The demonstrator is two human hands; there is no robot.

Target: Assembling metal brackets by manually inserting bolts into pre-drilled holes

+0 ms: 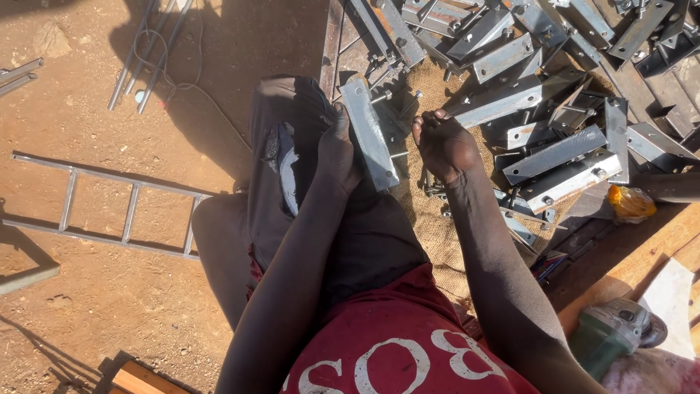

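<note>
My left hand (pixel 337 149) grips a flat grey steel bracket (pixel 370 133) by its left edge, holding it tilted over my knee. Just to the right of it, my right hand (pixel 445 146) has its fingers pinched together on something small that I cannot make out, close to the bracket's bolts. Below and around both hands a piece of burlap sacking (pixel 430 219) lies on the ground with small bolts (pixel 432 188) on it.
A heap of similar steel brackets (pixel 554 157) fills the upper right. A metal ladder-like frame (pixel 102 208) and thin rods (pixel 146 51) lie on the dirt at left. An angle grinder (pixel 612 332), a wooden plank (pixel 634 263) and a yellow item (pixel 631 203) sit at right.
</note>
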